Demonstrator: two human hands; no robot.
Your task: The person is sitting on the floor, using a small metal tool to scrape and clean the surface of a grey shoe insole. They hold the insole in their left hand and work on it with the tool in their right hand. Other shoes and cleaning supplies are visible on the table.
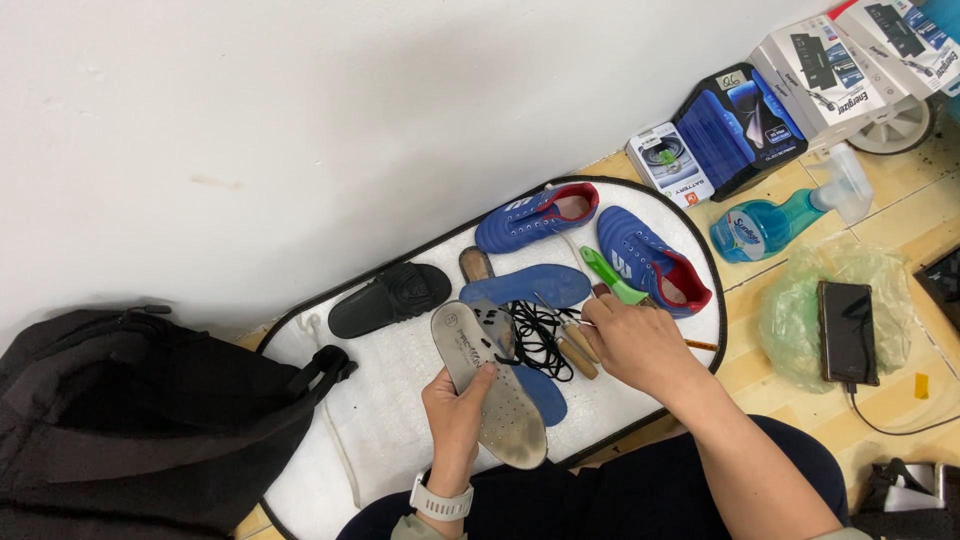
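Note:
My left hand (pixel 455 415) grips a grey perforated insole (pixel 490 385) by its side, holding it flat above a white mat (pixel 390 400). My right hand (pixel 640 345) rests over the mat's right part, fingers curled on a thin metal tool next to wooden-handled tools (pixel 578 350); what exactly it grips is partly hidden. Black laces (pixel 538 335) lie tangled between the hands. A blue insole (pixel 525 287) lies above them, another blue one (pixel 545 395) under the grey insole. Two blue shoes (pixel 535 215) (pixel 655 262) sit at the mat's far end, with a green brush (pixel 612 277) between them.
A black slide sandal (pixel 390 298) lies on the mat's left. A black backpack (pixel 140 420) sits at far left by the white wall. To the right are a blue spray bottle (pixel 770 220), boxes (pixel 730 125), and a phone (pixel 848 332) on a green plastic bag.

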